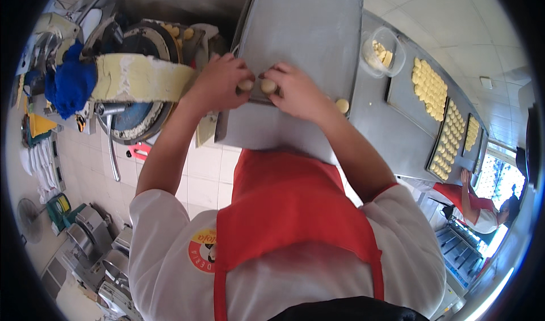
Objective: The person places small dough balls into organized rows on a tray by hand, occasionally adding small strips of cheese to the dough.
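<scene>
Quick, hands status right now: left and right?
Left hand: closed, fingers curled around a pale dough ball.
Right hand: closed, fingers curled around another dough ball.

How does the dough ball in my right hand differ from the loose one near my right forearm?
The right hand grips the held ball; the loose ball is ungripped.
The held ball is nearer the left of the tray, the loose ball near its lower right corner.
The held ball looks duller, the loose ball yellower.
Both look pale and rounded.
</scene>
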The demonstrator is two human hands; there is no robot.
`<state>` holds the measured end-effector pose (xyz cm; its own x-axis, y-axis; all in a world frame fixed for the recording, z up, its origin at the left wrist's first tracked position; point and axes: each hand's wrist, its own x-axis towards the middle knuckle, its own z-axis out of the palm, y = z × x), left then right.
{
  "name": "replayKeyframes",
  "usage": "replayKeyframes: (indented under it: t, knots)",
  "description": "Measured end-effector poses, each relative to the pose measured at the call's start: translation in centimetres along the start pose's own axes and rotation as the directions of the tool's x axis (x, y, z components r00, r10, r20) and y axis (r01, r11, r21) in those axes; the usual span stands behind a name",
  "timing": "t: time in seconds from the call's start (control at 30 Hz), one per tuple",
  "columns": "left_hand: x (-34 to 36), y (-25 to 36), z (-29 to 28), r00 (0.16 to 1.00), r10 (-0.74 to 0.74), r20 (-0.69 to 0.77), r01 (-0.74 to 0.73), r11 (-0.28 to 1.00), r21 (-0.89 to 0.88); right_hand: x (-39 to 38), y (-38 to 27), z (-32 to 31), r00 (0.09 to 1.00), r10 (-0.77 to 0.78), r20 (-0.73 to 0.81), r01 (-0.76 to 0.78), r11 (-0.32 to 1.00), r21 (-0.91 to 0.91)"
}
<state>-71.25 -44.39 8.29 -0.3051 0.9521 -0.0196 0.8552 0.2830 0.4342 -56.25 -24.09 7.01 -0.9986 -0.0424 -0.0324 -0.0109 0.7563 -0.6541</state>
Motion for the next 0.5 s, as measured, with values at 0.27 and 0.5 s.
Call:
replayKeyframes:
  t: [0.27, 0.5]
  knots:
    - [1.6, 1.6, -0.3, 0.99, -0.014, -0.138, 0.003, 0.997, -0.077, -2.2, -0.7, -2.7, 0.984, -0.093, -0.15, 0.063, 0.978, -0.197]
    - [3.2, 3.1, 2.5, 1.0, -0.016, -0.007, 0.015, 0.998, -0.065, -18.3, 12.5, -12.5, 0.715, 0.354, -0.603, -0.458, 0.889, -0.022]
